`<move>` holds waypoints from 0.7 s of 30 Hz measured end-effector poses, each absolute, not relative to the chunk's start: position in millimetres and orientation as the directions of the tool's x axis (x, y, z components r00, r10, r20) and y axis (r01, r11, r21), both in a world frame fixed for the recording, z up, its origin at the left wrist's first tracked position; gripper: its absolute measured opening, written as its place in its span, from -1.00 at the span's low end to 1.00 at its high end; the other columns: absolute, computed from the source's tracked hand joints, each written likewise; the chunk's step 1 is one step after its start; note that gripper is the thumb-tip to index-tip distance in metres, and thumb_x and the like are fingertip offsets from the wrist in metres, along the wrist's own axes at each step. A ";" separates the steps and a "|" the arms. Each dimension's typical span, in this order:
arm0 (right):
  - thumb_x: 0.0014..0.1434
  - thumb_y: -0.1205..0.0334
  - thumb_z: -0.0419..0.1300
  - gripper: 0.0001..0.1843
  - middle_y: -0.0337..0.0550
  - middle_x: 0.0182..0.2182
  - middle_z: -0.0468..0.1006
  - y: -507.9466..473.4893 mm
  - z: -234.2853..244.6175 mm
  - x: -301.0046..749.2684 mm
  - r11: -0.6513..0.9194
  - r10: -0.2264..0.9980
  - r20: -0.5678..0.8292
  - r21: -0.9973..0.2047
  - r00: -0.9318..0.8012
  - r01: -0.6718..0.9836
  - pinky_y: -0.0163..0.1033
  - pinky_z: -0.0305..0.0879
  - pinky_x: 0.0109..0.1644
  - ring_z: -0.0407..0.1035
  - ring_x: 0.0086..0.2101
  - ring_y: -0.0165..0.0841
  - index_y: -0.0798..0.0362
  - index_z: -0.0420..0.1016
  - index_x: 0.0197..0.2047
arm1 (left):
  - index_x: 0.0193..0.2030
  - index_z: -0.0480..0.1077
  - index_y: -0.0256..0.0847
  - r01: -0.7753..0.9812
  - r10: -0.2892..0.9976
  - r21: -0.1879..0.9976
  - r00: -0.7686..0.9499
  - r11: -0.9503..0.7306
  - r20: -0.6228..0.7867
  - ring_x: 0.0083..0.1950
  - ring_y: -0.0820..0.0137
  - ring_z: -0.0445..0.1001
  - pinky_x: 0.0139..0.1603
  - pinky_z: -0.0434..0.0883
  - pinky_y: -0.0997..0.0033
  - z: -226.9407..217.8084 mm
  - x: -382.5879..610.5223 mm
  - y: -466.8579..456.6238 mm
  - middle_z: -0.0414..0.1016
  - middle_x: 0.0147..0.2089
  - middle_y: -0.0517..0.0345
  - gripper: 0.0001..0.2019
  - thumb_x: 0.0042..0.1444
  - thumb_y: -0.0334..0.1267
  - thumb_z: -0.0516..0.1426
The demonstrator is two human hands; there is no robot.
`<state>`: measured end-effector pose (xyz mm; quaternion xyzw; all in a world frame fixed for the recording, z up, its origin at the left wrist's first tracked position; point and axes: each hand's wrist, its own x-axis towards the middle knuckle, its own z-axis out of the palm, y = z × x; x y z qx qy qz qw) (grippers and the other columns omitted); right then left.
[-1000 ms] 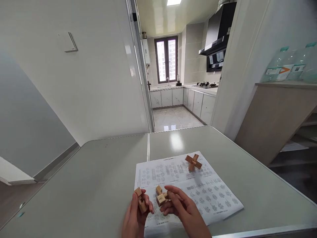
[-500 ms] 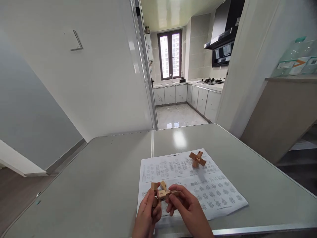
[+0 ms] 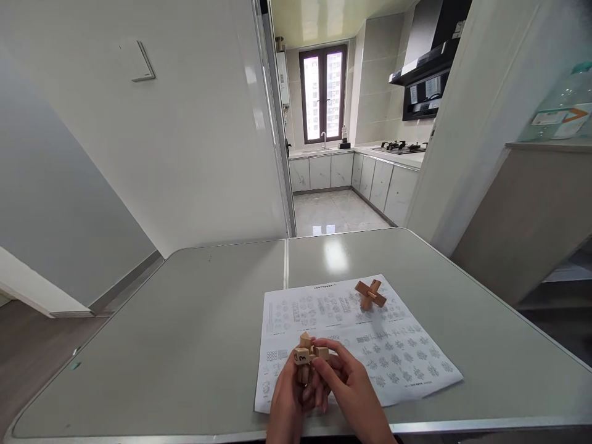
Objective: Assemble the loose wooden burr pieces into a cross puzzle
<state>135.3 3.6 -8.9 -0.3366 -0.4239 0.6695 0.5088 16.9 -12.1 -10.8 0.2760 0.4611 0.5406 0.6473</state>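
Your little wooden puzzle [image 3: 308, 356], pale blocks locked together with a 3 on one, stands up at 6 o'clock.

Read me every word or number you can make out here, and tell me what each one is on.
"3": on a block end of the puzzle held by the left hand and right hand.
Sheet: print too small to read.
Bottle label: blurred, unreadable; only an orange arrow mark shows.
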 end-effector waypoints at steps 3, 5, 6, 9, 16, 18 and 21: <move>0.24 -0.24 0.31 -0.42 -0.23 -0.54 0.57 4.3 -8.1 138.1 -0.112 0.972 -0.029 -0.929 -0.231 -0.352 -0.28 0.42 -0.52 0.47 -0.58 -0.32 0.07 0.45 0.06 | 0.14 0.48 -0.25 -0.449 0.971 0.862 0.071 0.235 -0.227 -0.51 0.47 0.13 -0.44 0.28 0.43 -11.3 13.8 -15.2 0.16 -0.51 0.32 -0.33 0.08 0.26 0.21; 0.23 -0.24 0.31 -0.42 -0.24 -0.54 0.56 5.2 -8.6 140.3 -0.109 0.973 -0.034 -0.939 -0.228 -0.327 -0.28 0.41 -0.53 0.45 -0.59 -0.33 0.07 0.45 0.05 | 0.20 0.44 -0.25 -0.366 0.975 0.903 0.090 0.224 -0.205 -0.45 0.45 0.19 -0.37 0.30 0.42 -11.6 9.0 -18.0 0.25 -0.46 0.27 -0.35 0.14 0.21 0.23; 0.22 -0.25 0.31 -0.41 -0.25 -0.55 0.55 5.7 -9.0 141.2 -0.109 0.973 -0.035 -0.942 -0.229 -0.318 -0.28 0.40 -0.54 0.44 -0.60 -0.33 0.08 0.45 0.04 | 0.21 0.44 -0.25 -0.299 0.976 0.929 0.087 0.217 -0.200 -0.41 0.43 0.24 -0.33 0.32 0.41 -10.9 6.2 -19.2 0.30 -0.42 0.24 -0.36 0.17 0.21 0.22; 0.22 -0.27 0.29 -0.40 -0.26 -0.58 0.52 6.2 -10.4 143.0 -0.088 0.973 -0.023 -0.957 -0.229 -0.278 -0.27 0.40 -0.55 0.45 -0.60 -0.30 0.07 0.44 0.05 | 0.17 0.47 -0.23 -0.088 0.982 0.980 0.080 0.177 -0.170 -0.27 0.33 0.36 -0.16 0.38 0.35 -4.3 -0.7 -21.5 0.43 -0.33 0.15 -0.39 0.23 0.24 0.17; 0.32 -0.28 0.16 -0.46 -0.23 -0.53 0.55 4.2 -12.0 148.4 0.037 0.972 0.054 -0.996 -0.228 -0.078 -0.30 0.36 -0.51 0.39 -0.59 -0.35 0.02 0.47 0.06 | 0.35 0.33 -0.17 0.067 0.989 0.989 0.051 0.133 -0.137 -0.23 0.29 0.48 -0.09 0.45 0.32 6.7 -4.3 -21.1 0.58 -0.15 0.05 -0.36 0.28 0.18 0.15; 0.32 -0.30 0.15 -0.46 -0.25 -0.55 0.54 4.4 -12.2 151.1 0.049 0.971 0.054 -0.998 -0.231 -0.028 -0.31 0.34 -0.51 0.35 -0.61 -0.37 0.01 0.50 0.01 | 0.38 0.30 -0.17 0.051 0.988 0.988 0.019 0.149 -0.150 -0.22 0.27 0.52 -0.10 0.47 0.30 4.0 -4.4 -21.0 0.60 -0.07 -0.02 -0.29 0.22 0.20 0.20; 0.30 -0.31 0.16 -0.47 -0.26 -0.56 0.50 4.3 -11.9 154.5 0.085 0.972 0.074 -0.996 -0.223 0.041 -0.31 0.33 -0.49 0.34 -0.61 -0.38 0.00 0.53 -0.04 | 0.42 0.25 -0.15 0.001 0.987 0.987 -0.012 0.163 -0.163 -0.19 0.22 0.58 -0.14 0.51 0.28 0.4 -3.7 -21.3 0.60 0.02 -0.09 -0.19 0.14 0.22 0.26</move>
